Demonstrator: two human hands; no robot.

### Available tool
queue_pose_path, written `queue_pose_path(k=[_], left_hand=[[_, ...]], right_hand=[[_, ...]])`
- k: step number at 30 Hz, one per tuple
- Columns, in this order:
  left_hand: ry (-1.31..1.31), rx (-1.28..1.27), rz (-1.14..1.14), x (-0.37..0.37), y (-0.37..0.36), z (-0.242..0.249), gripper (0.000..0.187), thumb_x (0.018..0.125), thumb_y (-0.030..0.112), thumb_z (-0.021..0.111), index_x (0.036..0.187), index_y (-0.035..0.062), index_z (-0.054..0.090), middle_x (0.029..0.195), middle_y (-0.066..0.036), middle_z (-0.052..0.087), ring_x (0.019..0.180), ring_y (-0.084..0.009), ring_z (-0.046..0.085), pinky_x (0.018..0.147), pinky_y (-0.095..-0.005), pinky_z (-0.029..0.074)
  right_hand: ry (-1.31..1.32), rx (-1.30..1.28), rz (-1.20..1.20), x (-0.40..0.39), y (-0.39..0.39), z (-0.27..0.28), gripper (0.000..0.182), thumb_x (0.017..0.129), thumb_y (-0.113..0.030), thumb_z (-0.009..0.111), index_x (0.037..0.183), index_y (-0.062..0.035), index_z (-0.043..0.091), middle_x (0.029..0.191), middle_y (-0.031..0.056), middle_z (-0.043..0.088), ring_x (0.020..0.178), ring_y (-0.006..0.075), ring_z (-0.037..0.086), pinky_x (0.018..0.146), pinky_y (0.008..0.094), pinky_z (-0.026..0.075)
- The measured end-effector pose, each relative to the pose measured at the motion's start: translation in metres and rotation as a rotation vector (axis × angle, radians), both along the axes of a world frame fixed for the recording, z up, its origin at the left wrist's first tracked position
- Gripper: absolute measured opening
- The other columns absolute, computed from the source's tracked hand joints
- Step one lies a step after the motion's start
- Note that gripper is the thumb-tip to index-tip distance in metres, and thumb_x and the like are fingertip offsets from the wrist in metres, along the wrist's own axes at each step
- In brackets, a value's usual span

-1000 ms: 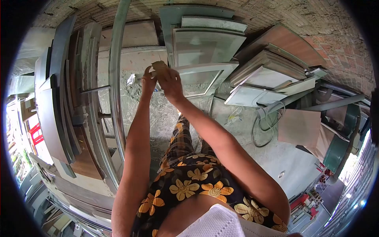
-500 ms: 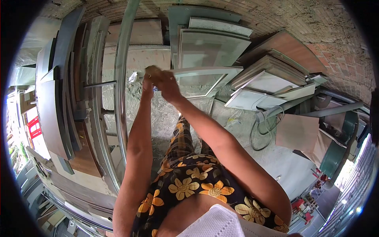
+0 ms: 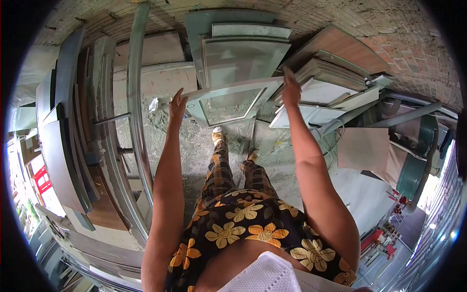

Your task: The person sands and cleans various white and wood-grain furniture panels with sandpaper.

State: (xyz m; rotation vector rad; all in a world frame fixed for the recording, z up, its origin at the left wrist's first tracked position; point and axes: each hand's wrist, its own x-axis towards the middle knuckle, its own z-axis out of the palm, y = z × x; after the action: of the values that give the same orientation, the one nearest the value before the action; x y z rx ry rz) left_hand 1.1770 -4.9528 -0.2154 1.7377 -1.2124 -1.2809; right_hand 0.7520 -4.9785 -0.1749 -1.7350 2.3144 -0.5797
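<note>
A pale cabinet door frame (image 3: 228, 89) with an open middle stands on the floor, leaning toward stacked panels. A round recess shows near its left corner. My left hand (image 3: 178, 104) is beside that left corner, thumb and fingers apart. At the frame's right end is my right hand (image 3: 292, 90), fingers stretched out and slightly blurred, right at the edge. Neither hand is visibly wrapped round the frame. My feet are on the dusty floor (image 3: 194, 151) below it.
Grey panels (image 3: 243, 58) lean on the brick wall behind the frame. A pile of boards (image 3: 335, 80) lies to the right, near a cable. At left, a long metal tube (image 3: 137, 87) runs past upright boards (image 3: 73, 146). A green chair (image 3: 413, 177) is at far right.
My hands were together at the frame's left end and are now apart. My right hand has moved right to the frame's other end; the left has stayed near the left corner.
</note>
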Motion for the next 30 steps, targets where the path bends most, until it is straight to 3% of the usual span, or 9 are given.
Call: queue_pose_path(k=[8, 11, 15, 16, 18, 21, 24, 28, 30], left_hand=[[-0.024, -0.072, 0.016, 0.006, -0.005, -0.026, 0.040, 0.084, 0.024, 0.062, 0.120, 0.0085, 0.055, 0.106, -0.012, 0.061, 0.100, -0.0212, 0.055, 0.087, -0.0346, 0.043], [0.003, -0.111, -0.008, 0.006, -0.006, -0.024, 0.037, 0.083, 0.024, 0.064, 0.116, 0.0076, 0.057, 0.101, -0.011, 0.062, 0.095, -0.0208, 0.056, 0.083, -0.0342, 0.044], [-0.148, -0.127, -0.037, 0.005, -0.003, -0.017, 0.034, 0.081, 0.025, 0.065, 0.109, 0.0066, 0.060, 0.091, -0.010, 0.064, 0.085, -0.0182, 0.058, 0.077, -0.0324, 0.046], [-0.132, -0.153, -0.044, 0.003, -0.005, -0.014, 0.032, 0.081, 0.025, 0.066, 0.107, 0.0062, 0.061, 0.089, -0.010, 0.065, 0.083, -0.0184, 0.058, 0.076, -0.0324, 0.046], [-0.107, -0.193, -0.057, 0.002, -0.002, -0.008, 0.029, 0.081, 0.025, 0.066, 0.102, 0.0054, 0.063, 0.086, -0.009, 0.065, 0.079, -0.0187, 0.059, 0.075, -0.0323, 0.047], [-0.187, -0.036, -0.130, 0.004, 0.000, 0.013, 0.025, 0.081, 0.024, 0.066, 0.096, 0.0047, 0.065, 0.083, -0.009, 0.066, 0.079, -0.0183, 0.061, 0.073, -0.0322, 0.047], [-0.263, -0.091, -0.263, 0.010, 0.001, 0.019, 0.030, 0.078, 0.031, 0.067, 0.092, 0.0051, 0.066, 0.083, -0.012, 0.067, 0.077, -0.0215, 0.063, 0.069, -0.0338, 0.048], [-0.651, 0.253, -0.577, -0.009, -0.015, 0.064, 0.049, 0.070, 0.050, 0.067, 0.095, 0.0076, 0.066, 0.091, -0.013, 0.066, 0.087, -0.0307, 0.062, 0.074, -0.0401, 0.047], [-0.729, -0.110, -0.634, -0.034, -0.007, 0.056, 0.052, 0.069, 0.049, 0.069, 0.100, 0.0081, 0.063, 0.097, -0.012, 0.065, 0.094, -0.0285, 0.060, 0.079, -0.0411, 0.045]], right_hand=[[0.012, -0.203, 0.553, 0.077, 0.024, 0.007, 0.031, 0.085, -0.014, 0.050, 0.116, -0.0117, 0.054, 0.115, 0.0140, 0.053, 0.104, 0.0342, 0.049, 0.089, 0.0423, 0.041], [0.198, -0.160, 0.330, 0.029, 0.029, -0.001, 0.035, 0.087, -0.017, 0.048, 0.121, -0.0154, 0.053, 0.111, 0.0118, 0.057, 0.099, 0.0338, 0.053, 0.088, 0.0422, 0.041], [0.064, 0.000, -0.088, -0.025, 0.029, 0.022, 0.040, 0.083, -0.009, 0.047, 0.121, -0.0200, 0.055, 0.113, 0.0102, 0.057, 0.102, 0.0323, 0.053, 0.086, 0.0413, 0.043], [0.185, -0.082, -0.012, -0.021, 0.026, 0.026, 0.042, 0.081, -0.007, 0.050, 0.122, -0.0193, 0.054, 0.116, 0.0107, 0.055, 0.104, 0.0320, 0.052, 0.086, 0.0427, 0.044], [0.017, -0.254, 0.250, 0.004, 0.012, 0.037, 0.044, 0.080, -0.007, 0.053, 0.123, -0.0189, 0.052, 0.120, 0.0109, 0.052, 0.106, 0.0323, 0.051, 0.087, 0.0439, 0.044], [0.135, 0.041, 0.392, 0.033, 0.019, 0.016, 0.060, 0.071, 0.008, 0.050, 0.126, -0.0169, 0.050, 0.127, 0.0112, 0.047, 0.113, 0.0327, 0.046, 0.092, 0.0399, 0.042], [0.133, -0.017, 0.288, 0.044, 0.041, 0.023, 0.057, 0.072, 0.005, 0.053, 0.125, -0.0172, 0.051, 0.134, 0.0108, 0.040, 0.120, 0.0337, 0.039, 0.096, 0.0409, 0.040], [0.112, 0.033, 0.243, 0.046, 0.066, 0.031, 0.059, 0.073, 0.003, 0.055, 0.128, -0.0194, 0.050, 0.136, 0.0096, 0.036, 0.125, 0.0329, 0.034, 0.098, 0.0415, 0.038], [0.151, -0.020, 0.227, 0.041, 0.073, 0.026, 0.054, 0.075, -0.006, 0.057, 0.127, -0.0192, 0.050, 0.135, 0.0091, 0.038, 0.120, 0.0333, 0.037, 0.094, 0.0434, 0.041]])
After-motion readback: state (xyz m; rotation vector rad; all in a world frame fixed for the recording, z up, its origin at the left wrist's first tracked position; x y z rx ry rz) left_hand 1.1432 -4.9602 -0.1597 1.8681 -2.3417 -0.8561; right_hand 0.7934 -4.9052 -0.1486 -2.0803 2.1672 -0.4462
